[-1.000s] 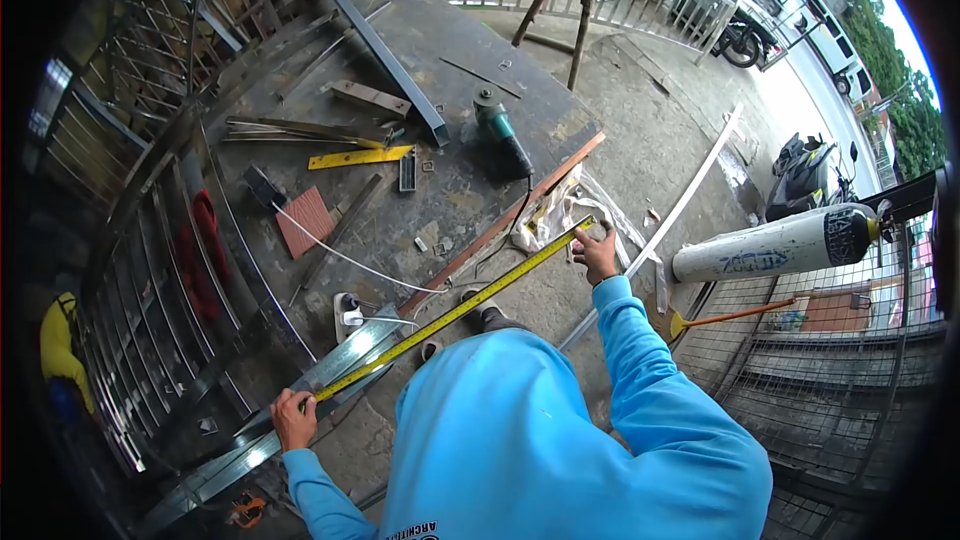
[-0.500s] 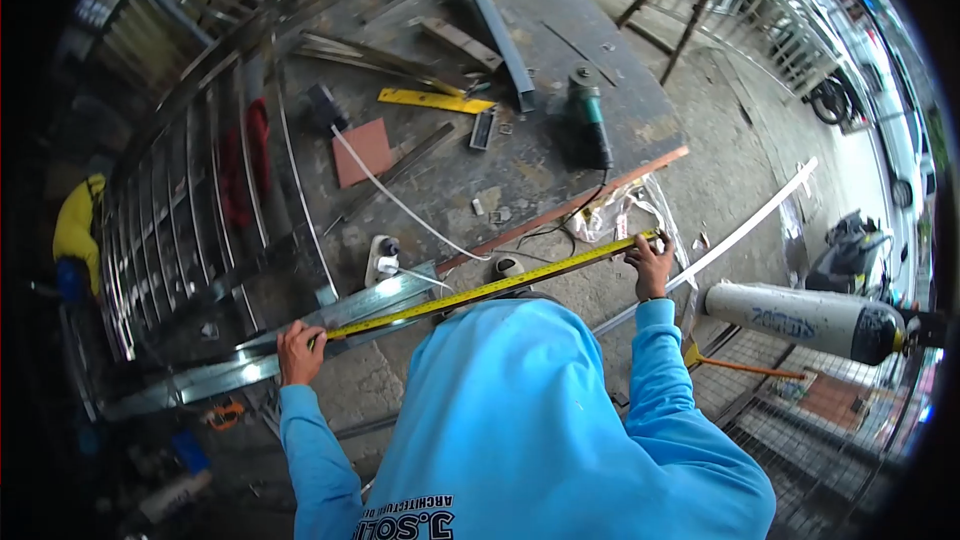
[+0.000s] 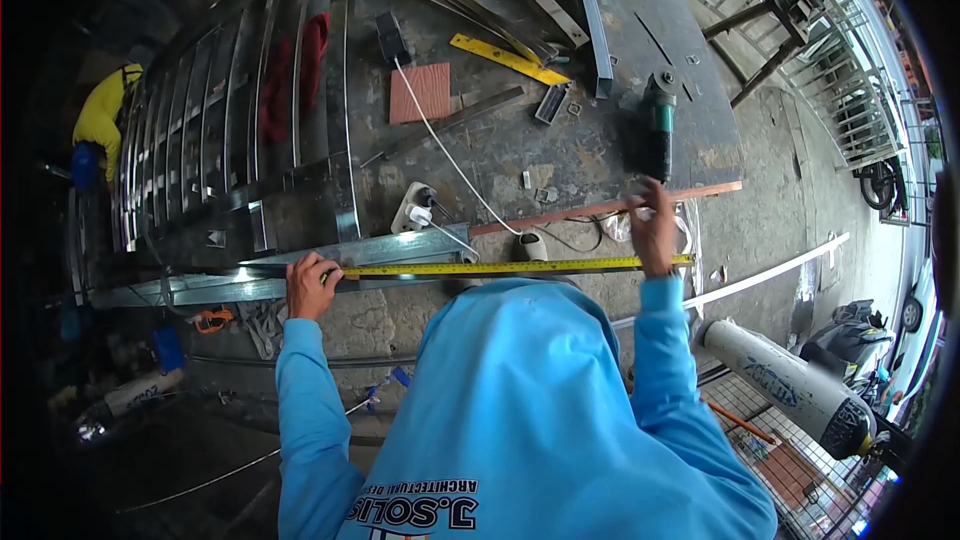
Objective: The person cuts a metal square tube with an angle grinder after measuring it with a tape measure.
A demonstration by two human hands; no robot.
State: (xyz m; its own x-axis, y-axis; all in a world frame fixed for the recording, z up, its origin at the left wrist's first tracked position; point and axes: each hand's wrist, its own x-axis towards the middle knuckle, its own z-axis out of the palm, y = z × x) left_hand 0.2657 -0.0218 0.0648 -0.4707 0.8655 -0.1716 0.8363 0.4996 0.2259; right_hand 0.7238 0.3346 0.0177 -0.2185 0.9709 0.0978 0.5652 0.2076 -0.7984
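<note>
My left hand (image 3: 311, 286) is closed around the left end of a yellow tape measure (image 3: 490, 268), close over shiny metal profiles (image 3: 230, 286) along the near edge of the workbench. The blade stretches out straight to the right, running past my right wrist. My right hand (image 3: 652, 225) is off the blade, slightly blurred, its fingers apart and pointing at the bench edge. Just beyond those fingertips lies the handle of a green and black angle grinder (image 3: 661, 125). A white-corded power outlet (image 3: 413, 210) sits on the bench near my left hand.
The dark bench (image 3: 590, 155) carries a yellow square (image 3: 508, 61), a reddish tile (image 3: 420, 93), metal offcuts and a barred metal frame (image 3: 205, 115). A person in yellow (image 3: 105, 110) is at far left. A gas cylinder (image 3: 785, 380) and a long white strip (image 3: 770, 278) are at right.
My right hand has let go of the tape's right end and moved up toward the grinder. The view has shifted, and the tape now runs nearly level. My left hand keeps its hold.
</note>
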